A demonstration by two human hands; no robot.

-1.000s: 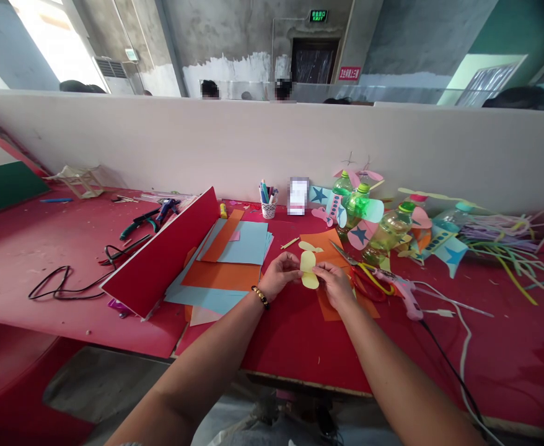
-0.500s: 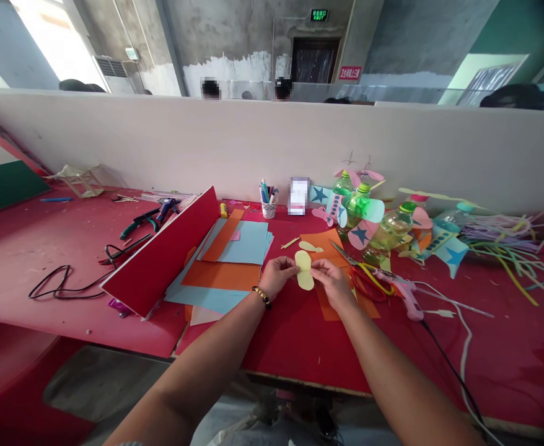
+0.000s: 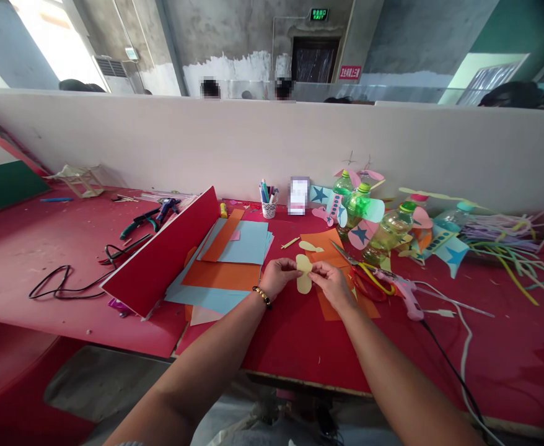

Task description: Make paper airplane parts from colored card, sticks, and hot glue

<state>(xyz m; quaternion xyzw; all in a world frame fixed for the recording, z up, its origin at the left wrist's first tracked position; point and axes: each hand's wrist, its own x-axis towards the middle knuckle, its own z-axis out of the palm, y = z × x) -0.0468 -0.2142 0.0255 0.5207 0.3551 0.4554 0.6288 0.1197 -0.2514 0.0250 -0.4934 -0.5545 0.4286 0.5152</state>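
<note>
A pale yellow paper cutout (image 3: 304, 284) with two rounded lobes and a narrow waist is held upright over the red table. My left hand (image 3: 279, 277) pinches its left side at the waist, and my right hand (image 3: 332, 282) pinches the right side. Just beyond lie another yellow paper piece (image 3: 310, 246) and a small yellow strip (image 3: 290, 243). Orange paper (image 3: 321, 238) lies under and behind my right hand. Scissors (image 3: 373, 277) with red and yellow handles rest to the right of that hand, beside a pink glue gun (image 3: 409, 297).
Blue and orange sheets (image 3: 225, 275) are stacked left of my hands, beside a slanting red board (image 3: 165, 254). A pen cup (image 3: 269, 207) and a phone (image 3: 298, 196) stand at the back. Decorated plastic bottles (image 3: 390, 232) crowd the right. Pliers (image 3: 142, 223) and a black cable (image 3: 62, 285) lie left.
The yellow cutout has moved slightly down towards me and tilted a little. Both hands keep their pinch on it.
</note>
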